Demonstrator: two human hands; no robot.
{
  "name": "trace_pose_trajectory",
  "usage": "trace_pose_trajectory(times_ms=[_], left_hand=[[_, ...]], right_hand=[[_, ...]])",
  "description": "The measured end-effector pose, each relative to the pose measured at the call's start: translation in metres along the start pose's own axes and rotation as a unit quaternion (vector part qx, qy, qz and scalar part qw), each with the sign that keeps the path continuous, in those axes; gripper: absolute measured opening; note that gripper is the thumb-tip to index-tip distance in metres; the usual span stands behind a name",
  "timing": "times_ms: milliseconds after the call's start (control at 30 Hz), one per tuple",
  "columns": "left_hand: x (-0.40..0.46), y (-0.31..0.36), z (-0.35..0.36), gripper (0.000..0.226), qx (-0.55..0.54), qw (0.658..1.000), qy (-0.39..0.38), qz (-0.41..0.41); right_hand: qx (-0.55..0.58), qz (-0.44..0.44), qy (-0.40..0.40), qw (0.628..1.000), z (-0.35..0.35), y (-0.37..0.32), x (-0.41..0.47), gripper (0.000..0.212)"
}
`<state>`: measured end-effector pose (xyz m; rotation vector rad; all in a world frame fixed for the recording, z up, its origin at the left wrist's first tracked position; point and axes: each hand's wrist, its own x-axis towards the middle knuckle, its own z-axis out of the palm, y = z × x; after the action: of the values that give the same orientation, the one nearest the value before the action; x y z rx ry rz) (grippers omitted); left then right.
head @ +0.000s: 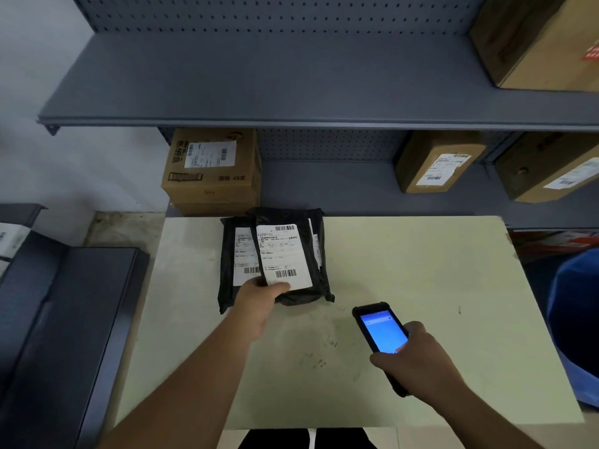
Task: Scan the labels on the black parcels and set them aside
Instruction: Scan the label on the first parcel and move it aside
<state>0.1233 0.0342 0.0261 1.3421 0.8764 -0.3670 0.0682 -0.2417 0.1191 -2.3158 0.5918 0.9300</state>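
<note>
The left hand (259, 306) grips the top parcel (291, 257) of the stack on the bench (421, 270), the right hand (418, 361) holds a scanner (382, 328), and cardboard boxes (212, 170) sit shelved behind.

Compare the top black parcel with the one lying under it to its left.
The top black parcel is gripped at its near edge by the left hand; the lower black parcel lies untouched on the table. The top one shows its whole label; the lower one's label is partly covered. Both are black plastic bags with white barcode labels.
</note>
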Motion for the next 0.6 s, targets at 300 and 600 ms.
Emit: trace_pose_trajectory(times_ms=[300, 600], left_hand=[[-0.021, -0.016, 0.0, 0.039, -0.023, 0.999, -0.025, 0.006], [-0.04, -0.036, 0.01, 0.048, -0.04, 0.999, -0.003, 0.035]], right_hand=[[-0.034, -0.062, -0.033, 0.997, -0.031, -0.038, -0.039, 0.044], [-0.056, -0.063, -0.103, 0.991, -0.032, -0.06, -0.061, 0.055]])
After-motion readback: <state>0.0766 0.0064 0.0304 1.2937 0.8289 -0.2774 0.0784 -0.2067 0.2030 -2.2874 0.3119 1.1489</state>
